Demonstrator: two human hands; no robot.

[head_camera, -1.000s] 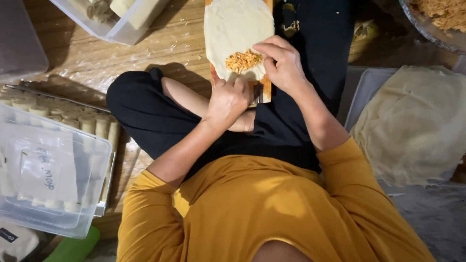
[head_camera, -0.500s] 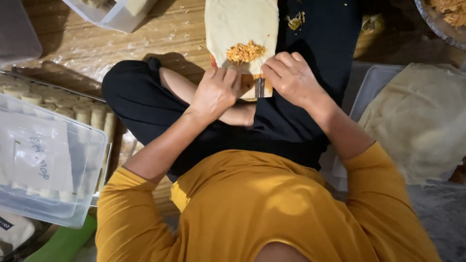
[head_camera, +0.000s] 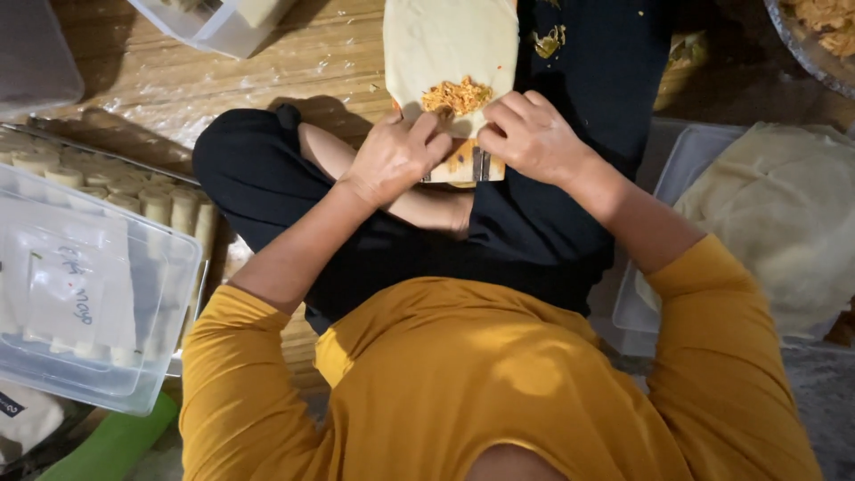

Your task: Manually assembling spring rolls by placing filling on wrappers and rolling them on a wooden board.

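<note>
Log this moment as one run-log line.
left hand: on wrapper's near edge | right hand: on same edge | wrapper: flat on board | filling: orange heap by fingers | finished rolls: left

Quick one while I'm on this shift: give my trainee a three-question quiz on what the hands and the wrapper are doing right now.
1. True or false: both hands grip the near edge of the pastry wrapper.
2. What lies on the wrapper just beyond the fingertips? A) shredded orange filling B) a whole egg C) a spoon
3. Fill in: the wrapper rests on a ____ board laid across the lap.

Key
1. True: left hand and right hand pinch its near edge.
2. A: the filling sits in a small heap.
3. Wooden.
</note>
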